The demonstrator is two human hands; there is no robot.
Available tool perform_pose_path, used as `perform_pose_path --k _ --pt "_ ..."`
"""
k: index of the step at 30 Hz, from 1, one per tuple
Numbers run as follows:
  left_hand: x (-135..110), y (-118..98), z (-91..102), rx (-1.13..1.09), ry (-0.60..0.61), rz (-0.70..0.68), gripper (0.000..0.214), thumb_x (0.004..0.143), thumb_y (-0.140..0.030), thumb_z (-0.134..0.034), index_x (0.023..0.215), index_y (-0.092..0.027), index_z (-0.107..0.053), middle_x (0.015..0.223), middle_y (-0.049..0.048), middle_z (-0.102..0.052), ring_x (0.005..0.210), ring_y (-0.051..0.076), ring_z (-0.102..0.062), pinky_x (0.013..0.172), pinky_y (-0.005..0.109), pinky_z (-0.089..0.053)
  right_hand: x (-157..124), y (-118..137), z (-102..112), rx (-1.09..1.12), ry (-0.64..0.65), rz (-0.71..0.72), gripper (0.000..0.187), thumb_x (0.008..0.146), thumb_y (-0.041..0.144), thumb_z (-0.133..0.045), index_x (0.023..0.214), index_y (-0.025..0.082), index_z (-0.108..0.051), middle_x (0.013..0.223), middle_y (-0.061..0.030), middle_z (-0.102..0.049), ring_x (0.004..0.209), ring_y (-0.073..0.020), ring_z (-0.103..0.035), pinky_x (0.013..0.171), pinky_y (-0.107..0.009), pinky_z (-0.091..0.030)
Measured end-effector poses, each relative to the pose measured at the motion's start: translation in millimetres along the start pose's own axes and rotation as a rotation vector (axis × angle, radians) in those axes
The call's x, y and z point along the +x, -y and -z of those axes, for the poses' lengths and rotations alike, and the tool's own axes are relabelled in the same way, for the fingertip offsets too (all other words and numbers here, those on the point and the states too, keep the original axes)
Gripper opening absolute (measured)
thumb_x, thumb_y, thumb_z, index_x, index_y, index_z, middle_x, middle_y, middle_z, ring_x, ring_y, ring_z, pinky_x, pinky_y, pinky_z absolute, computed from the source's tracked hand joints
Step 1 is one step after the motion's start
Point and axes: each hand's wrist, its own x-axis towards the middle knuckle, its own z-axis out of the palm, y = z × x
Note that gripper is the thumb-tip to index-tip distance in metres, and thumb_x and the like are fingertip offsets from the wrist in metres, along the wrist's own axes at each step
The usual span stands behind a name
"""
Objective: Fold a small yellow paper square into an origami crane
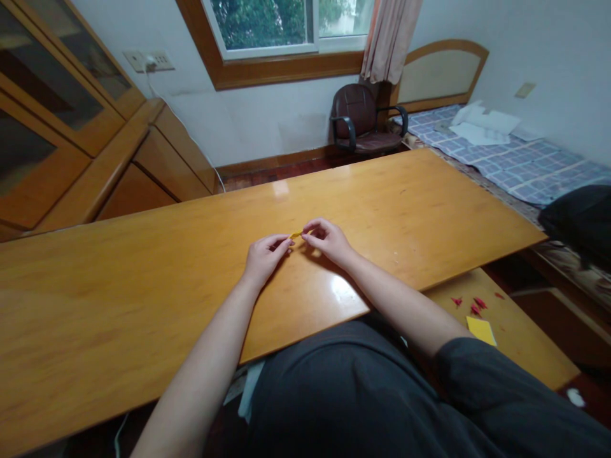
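The slim yellow piece point(296, 235), too small to show its surface clearly, was between your hands, over the glossy, wood-grained table point(143, 273). Your left hand point(263, 257) had thumb and forefinger pinched on one end; your right hand point(331, 242) had its fingertips closed on the other. To your right, a lower wooden surface point(525, 337) bore small, pointed red pieces point(475, 310) and a flat, straight-edged yellow sheet point(482, 331). Beyond the table stood a brown padded chair point(360, 114) with curved black armrests.

Yellow folded piece point(296, 235) shows bright against a honey-brown tabletop point(143, 286).
Red scraps point(480, 303), a yellow paper square point(482, 331), maroon armchair point(356, 109), blue-grey plaid bedsheet point(529, 168) and pink curtain point(391, 38) add colour.
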Motion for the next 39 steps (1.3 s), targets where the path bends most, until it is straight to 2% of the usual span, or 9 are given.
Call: perform_pose_path --k 5,9,12,18,30,35,39 --pt "-2.4 -0.1 -4.8 0.03 0.084 -0.012 0.032 0.088 -0.048 -0.064 0.096 -0.02 -0.075 0.086 0.0056 -0.077 0.076 0.019 -0.073 0.076 0.029 -0.056 -0.3 2.7 0.5 -0.091 -0.012 0.052 0.019 0.082 0.033 -0.07 0.092 0.017 -0.068 0.086 -0.0028 -0.071 0.07 -0.0113 -0.061 0.067 -0.025 -0.049" --pt "-3.6 -3.8 -9.6 -0.102 0.148 0.042 0.036 0.087 -0.051 -0.063 0.095 -0.018 -0.074 0.088 0.007 -0.077 0.075 0.018 -0.072 0.075 0.029 -0.055 -0.6 3.2 0.5 -0.126 -0.021 0.083 0.02 0.081 0.031 -0.071 0.096 0.017 -0.071 0.09 -0.0042 -0.072 0.076 -0.0132 -0.064 0.073 -0.027 -0.051" --pt "-2.7 -7.6 -10.5 -0.124 0.15 0.072 0.04 0.085 -0.055 -0.065 0.092 -0.017 -0.074 0.079 0.0058 -0.075 0.072 0.018 -0.07 0.073 0.027 -0.053 -0.7 2.4 0.1 -0.11 -0.004 0.072 0.024 0.081 0.032 -0.072 0.1 0.017 -0.072 0.092 -0.0052 -0.073 0.081 -0.0149 -0.066 0.077 -0.028 -0.053" --pt "-0.9 -14.6 -7.4 -0.06 0.147 0.068 0.043 0.083 -0.057 -0.063 0.078 -0.017 -0.075 0.074 0.0043 -0.073 0.071 0.016 -0.065 0.071 0.025 -0.049 -1.5 4.3 0.9 -0.161 -0.012 0.069 0.021 0.079 0.033 -0.074 0.094 0.018 -0.075 0.091 -0.0047 -0.073 0.08 -0.0147 -0.066 0.076 -0.028 -0.052" --pt "0.7 -7.4 -8.3 -0.066 0.224 0.053 0.04 0.085 -0.056 -0.061 0.078 -0.018 -0.073 0.073 0.0037 -0.071 0.068 0.016 -0.064 0.069 0.026 -0.05 1.5 -6.7 0.0 0.135 0.079 -0.111 0.042 0.073 0.035 -0.078 0.109 0.018 -0.066 0.09 -0.0018 -0.069 0.067 -0.0095 -0.059 0.063 -0.023 -0.048" --pt "0.6 -7.6 -9.8 -0.083 0.215 0.06 0.034 0.084 -0.051 -0.064 0.082 -0.018 -0.073 0.075 0.004 -0.072 0.07 0.016 -0.064 0.069 0.026 -0.05 3.8 -7.2 0.0 0.225 0.084 -0.1 0.041 0.071 0.034 -0.079 0.106 0.019 -0.063 0.083 0.001 -0.066 0.065 -0.0087 -0.058 0.063 -0.022 -0.048" --pt "0.5 -6.2 -10.9 -0.037 0.186 0.036 0.029 0.081 -0.046 -0.068 0.085 -0.017 -0.072 0.08 0.0048 -0.073 0.071 0.016 -0.065 0.068 0.026 -0.05 4.1 -6.9 0.5 0.228 0.107 -0.115 0.042 0.071 0.036 -0.079 0.106 0.019 -0.062 0.085 0.0007 -0.066 0.065 -0.0085 -0.057 0.062 -0.022 -0.047"
